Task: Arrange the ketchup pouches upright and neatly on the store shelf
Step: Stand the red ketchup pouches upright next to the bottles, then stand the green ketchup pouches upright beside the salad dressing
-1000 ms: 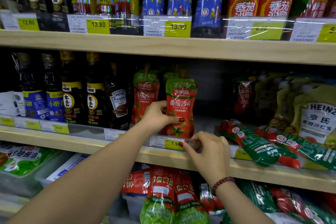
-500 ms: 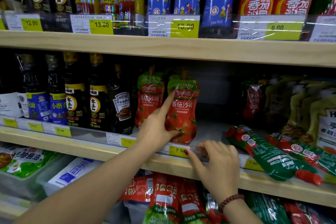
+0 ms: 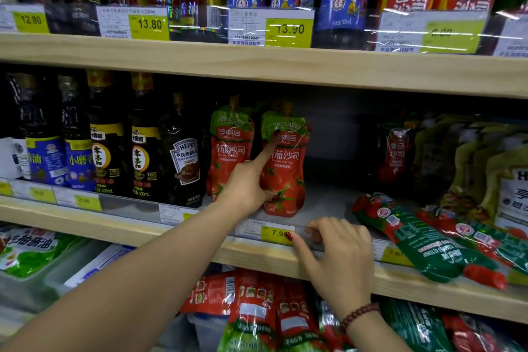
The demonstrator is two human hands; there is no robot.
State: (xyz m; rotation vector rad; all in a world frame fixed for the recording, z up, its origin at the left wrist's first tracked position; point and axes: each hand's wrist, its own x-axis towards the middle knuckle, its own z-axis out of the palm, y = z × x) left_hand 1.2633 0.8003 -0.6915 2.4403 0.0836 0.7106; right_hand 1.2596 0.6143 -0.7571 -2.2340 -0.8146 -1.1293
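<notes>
Two red-and-green ketchup pouches stand upright side by side on the middle shelf (image 3: 328, 203): one on the left (image 3: 231, 151) and one on the right (image 3: 288, 177). My left hand (image 3: 245, 183) touches the right pouch, with a straight index finger pressed against its upper front and the thumb by its lower edge. My right hand (image 3: 337, 254) rests with spread fingers on the price-tag rail (image 3: 274, 233) at the shelf's front edge. Further right, two green-and-red pouches lie flat over that edge, one nearer (image 3: 423, 248) and one beyond it (image 3: 485, 240).
Dark sauce bottles (image 3: 183, 157) stand close to the left of the upright pouches. A small red pouch (image 3: 395, 151) stands at the back right, beside pale Heinz pouches (image 3: 511, 180). Bare shelf floor lies between the upright and the fallen pouches. More pouches (image 3: 257, 311) fill the shelf below.
My left hand has let go of the right pouch's side and now presses its front with the index finger raised. The pouch stands straighter. My right hand stays on the rail.
</notes>
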